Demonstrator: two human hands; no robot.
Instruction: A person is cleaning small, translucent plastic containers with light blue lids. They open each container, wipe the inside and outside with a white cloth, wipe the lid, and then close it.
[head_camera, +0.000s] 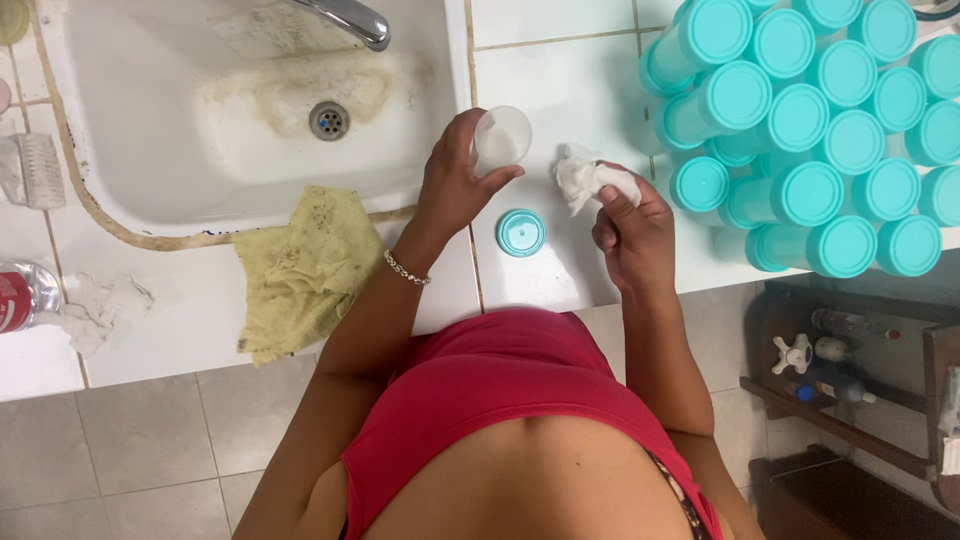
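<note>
Hands are working over the white tiled counter beside the sink, and we are looking straight down at them. Our left hand is gripping a small clear cup, fingers curled around its wall and thumb pressing the near side, so the open mouth is tilting up towards us. Our right hand is pinching a crumpled white tissue between thumb and closed fingertips, holding the wad just beside the cup but not touching it. We are judging that this tilt is keeping the cup's inside within reach of the tissue. A teal lid is lying flat on the counter between our two wrists, apart from both hands, seemingly set aside there to leave the cup open.

Room is proving tight to the right, where a stack of teal-lidded jars is crowding the counter right up to its front edge. A yellow cloth is draping over the sink's front rim to the left, and more crumpled paper is lying further off, beside a plastic bottle. We are seeing bare tile only in the strip around the lid and behind the cup.
</note>
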